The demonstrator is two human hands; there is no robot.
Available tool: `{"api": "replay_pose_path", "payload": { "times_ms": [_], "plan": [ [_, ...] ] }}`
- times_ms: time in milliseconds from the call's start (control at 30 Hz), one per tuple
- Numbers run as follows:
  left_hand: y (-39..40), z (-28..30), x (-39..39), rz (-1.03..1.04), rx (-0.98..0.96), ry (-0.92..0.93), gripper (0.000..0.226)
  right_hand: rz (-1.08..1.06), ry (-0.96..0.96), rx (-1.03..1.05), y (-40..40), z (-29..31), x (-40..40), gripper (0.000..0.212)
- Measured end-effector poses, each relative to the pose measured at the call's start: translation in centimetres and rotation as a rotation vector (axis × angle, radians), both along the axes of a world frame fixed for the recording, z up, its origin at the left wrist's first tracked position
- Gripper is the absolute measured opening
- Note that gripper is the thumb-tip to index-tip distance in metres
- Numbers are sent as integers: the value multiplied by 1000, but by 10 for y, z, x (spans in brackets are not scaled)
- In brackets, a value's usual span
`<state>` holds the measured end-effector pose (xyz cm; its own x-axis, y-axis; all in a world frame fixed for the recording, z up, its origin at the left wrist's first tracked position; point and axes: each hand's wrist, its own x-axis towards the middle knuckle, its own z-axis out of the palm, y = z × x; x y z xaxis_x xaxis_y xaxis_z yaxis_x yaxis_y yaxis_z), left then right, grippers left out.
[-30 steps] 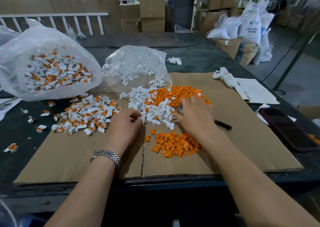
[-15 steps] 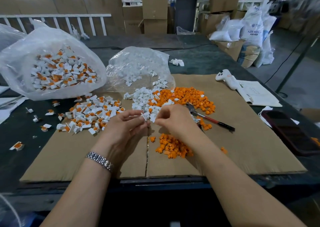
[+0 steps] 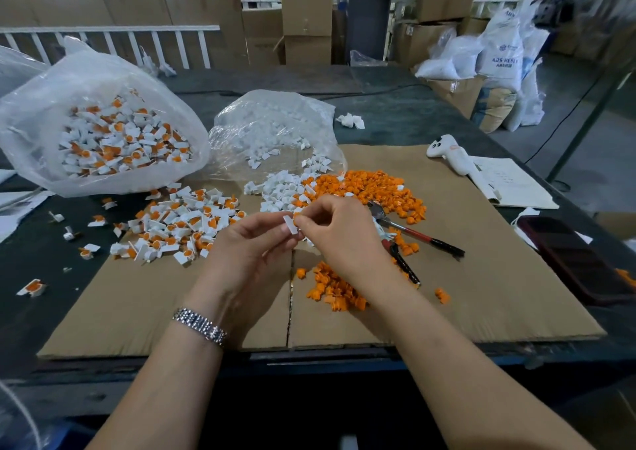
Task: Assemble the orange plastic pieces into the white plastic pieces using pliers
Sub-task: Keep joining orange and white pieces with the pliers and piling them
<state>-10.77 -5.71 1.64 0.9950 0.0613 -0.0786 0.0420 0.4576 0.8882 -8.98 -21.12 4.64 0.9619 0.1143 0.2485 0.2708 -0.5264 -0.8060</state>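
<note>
Both hands meet above the cardboard sheet point(image 3: 481, 277). My left hand point(image 3: 247, 250) and my right hand point(image 3: 340, 236) pinch a small white plastic piece point(image 3: 289, 224) between their fingertips; a bit of orange shows at the right fingertips. Red-handled pliers point(image 3: 413, 234) lie on the cardboard just right of my right hand, untouched. Loose white pieces point(image 3: 278, 190) and a heap of orange pieces point(image 3: 371, 188) sit behind the hands. A smaller orange heap point(image 3: 334, 286) lies under my right wrist. Assembled white-and-orange pieces point(image 3: 179, 226) are spread at the left.
A clear bag of assembled pieces point(image 3: 113, 136) stands at the far left, a clear bag of white pieces point(image 3: 275, 129) behind the heaps. A white controller point(image 3: 451, 157) and papers point(image 3: 512, 184) lie at the right, a dark phone point(image 3: 578, 260) at the right edge. Stray pieces dot the dark table.
My right hand left the pliers on the cardboard and came to my left hand. Both hands rose slightly and now pinch one white piece together.
</note>
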Motion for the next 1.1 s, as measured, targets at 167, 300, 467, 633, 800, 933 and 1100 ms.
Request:
{"api": "replay_pose_path", "payload": {
  "times_ms": [167, 300, 467, 633, 800, 933, 1100],
  "plan": [
    [-2, 5, -2, 26, 130, -82, 21, -67, 8, 84, 5, 0, -6, 13],
    [2, 8, -6, -46, 107, -57, 30, -71, 55, 156, 2, -2, -7, 11],
    [2, 8, -5, 10, 65, -9, 25, 87, 123, 225, -8, -4, -12, 20],
    [2, 9, -8, -46, 9, 44, 21, 152, -35, 60, -17, -5, -14, 31],
    [-2, 11, -10, -49, -12, 65, 15, 144, -187, -34, -18, -4, -15, 22],
    [-1, 9, -10, -56, 8, 66, 9, 141, -223, -81, -16, -3, -17, 22],
    [-2, 6, -9, -33, 45, 61, 11, 137, -225, -115, -15, -3, -20, 21]
  ]
}}
